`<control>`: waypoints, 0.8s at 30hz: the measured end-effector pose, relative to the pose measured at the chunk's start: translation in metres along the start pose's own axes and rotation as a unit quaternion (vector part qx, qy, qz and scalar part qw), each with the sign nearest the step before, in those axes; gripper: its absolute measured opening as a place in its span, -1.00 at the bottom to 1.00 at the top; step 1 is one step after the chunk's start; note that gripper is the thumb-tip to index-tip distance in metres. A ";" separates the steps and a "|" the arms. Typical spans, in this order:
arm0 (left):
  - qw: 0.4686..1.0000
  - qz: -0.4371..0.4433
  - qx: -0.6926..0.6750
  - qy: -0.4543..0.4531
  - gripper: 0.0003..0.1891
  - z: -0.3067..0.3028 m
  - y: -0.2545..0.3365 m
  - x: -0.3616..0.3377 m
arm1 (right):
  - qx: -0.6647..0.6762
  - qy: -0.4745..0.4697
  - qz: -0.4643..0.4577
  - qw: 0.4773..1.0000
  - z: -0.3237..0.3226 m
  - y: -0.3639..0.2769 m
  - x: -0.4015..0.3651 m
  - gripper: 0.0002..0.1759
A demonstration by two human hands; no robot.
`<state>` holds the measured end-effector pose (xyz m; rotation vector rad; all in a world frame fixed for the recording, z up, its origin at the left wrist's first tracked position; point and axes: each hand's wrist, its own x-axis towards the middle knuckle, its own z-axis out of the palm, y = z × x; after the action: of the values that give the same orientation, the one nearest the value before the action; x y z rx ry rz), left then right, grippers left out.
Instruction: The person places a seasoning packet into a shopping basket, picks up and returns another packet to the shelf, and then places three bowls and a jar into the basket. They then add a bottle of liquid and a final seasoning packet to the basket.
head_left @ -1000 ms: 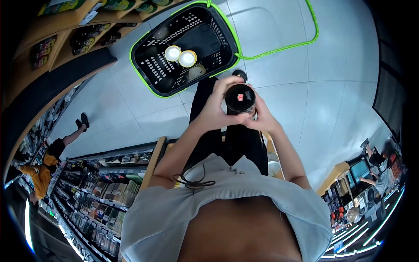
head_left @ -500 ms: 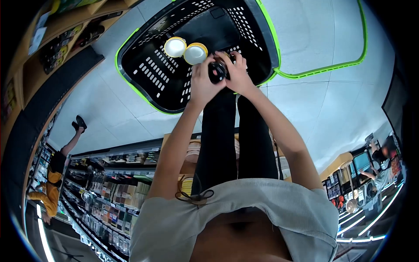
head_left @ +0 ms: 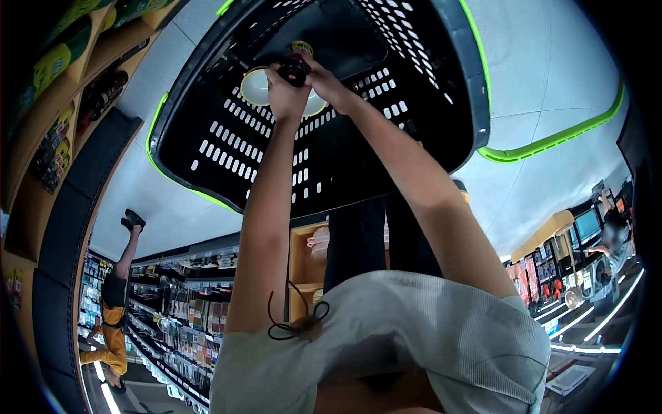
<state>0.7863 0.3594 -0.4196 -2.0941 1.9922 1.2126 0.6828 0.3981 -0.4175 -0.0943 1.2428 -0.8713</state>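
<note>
Inside the black perforated plastic basket with green trim [head_left: 345, 172], nearer its left edge than its right: gripping a dark cylindrical jar with a black cap [head_left: 294, 72] between left hand [head_left: 284, 95] and right hand [head_left: 325, 83]. Looks like the placing step; probably calls next for settling the base, then loosening both grips. Runs lengthwise from near edge toward far edge, cap toward the near one, exact tilt unclear. Just beside, partly hidden: two round white containers with yellow rims [head_left: 254, 87].

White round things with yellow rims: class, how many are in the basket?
2: one white round thing beside the left hand, another between that hand and the right hand, partly covered. More may be hidden.
</note>
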 end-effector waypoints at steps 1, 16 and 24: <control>1.000 -0.001 0.015 0.000 -0.33 0.000 0.000 0.005 | -0.005 -0.003 0.008 1.000 0.000 0.002 0.007 -0.18; 0.977 0.008 0.214 -0.013 -0.30 0.017 -0.043 0.030 | -0.386 -0.028 0.132 0.912 -0.003 0.033 0.050 -0.26; 0.975 0.046 0.219 -0.013 -0.29 -0.018 -0.029 -0.013 | -0.452 -0.005 0.088 0.888 0.030 0.024 -0.009 -0.36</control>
<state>0.8212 0.3675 -0.4142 -1.7803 2.1226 0.7123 0.7207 0.4087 -0.4114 -0.7188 1.5341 -0.0720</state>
